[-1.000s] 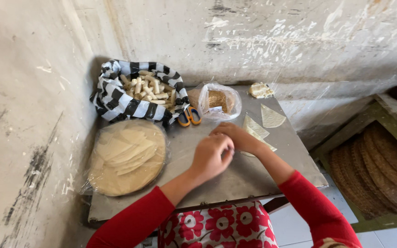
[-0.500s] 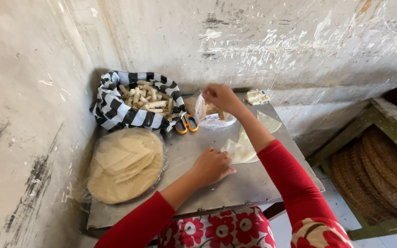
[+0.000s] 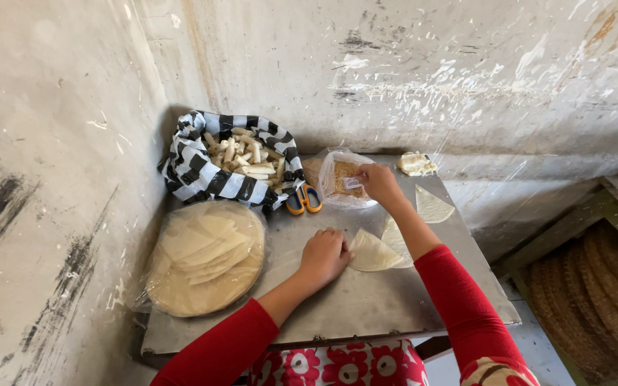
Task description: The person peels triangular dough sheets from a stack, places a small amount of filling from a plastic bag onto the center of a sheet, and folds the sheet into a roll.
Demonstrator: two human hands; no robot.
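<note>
Surface: small grey metal tabletop (image 3: 337, 307), kinda scuffed, pushed right into a corner.
Room: rough plastered walls (image 3: 51, 143) on the left and at the back, whitish with dark smears and scrapes. Off to the right and lower down there's a wooden frame with woven round mats (image 3: 602, 300) in it.
Left hand (image 3: 323, 256): curled into a loose fist, knuckles up, resting on the table and pinning the left edge of a pale wedge-shaped wrapper (image 3: 372, 253). Can't tell if the fingertips pinch it or just press it.
Right hand (image 3: 379, 183): reached out to the back of the table, fingers closed on a small white spoon (image 3: 352, 183) that sits in the clear plastic bag of brown filling (image 3: 345, 182).
Wrapper vs hands: it lies flat just right of the left fist, touching it, and under the right forearm. Well apart from the right hand itself.
More wrappers: another wedge (image 3: 395, 239) partly under that forearm, one more (image 3: 432, 206) further right near the table edge.
Left side: round stack of thin pale sheets (image 3: 205, 259) in clear plastic.
Back corner: black-and-white striped cloth (image 3: 202, 175) holding a pile of finished little rolls (image 3: 246, 159).
Small stuff: orange and blue scissor handles (image 3: 303, 200) between cloth and bag, a crumpled pale lump (image 3: 416, 164) at the back wall.
Clothes: red sleeves, floral red apron (image 3: 337, 364).
</note>
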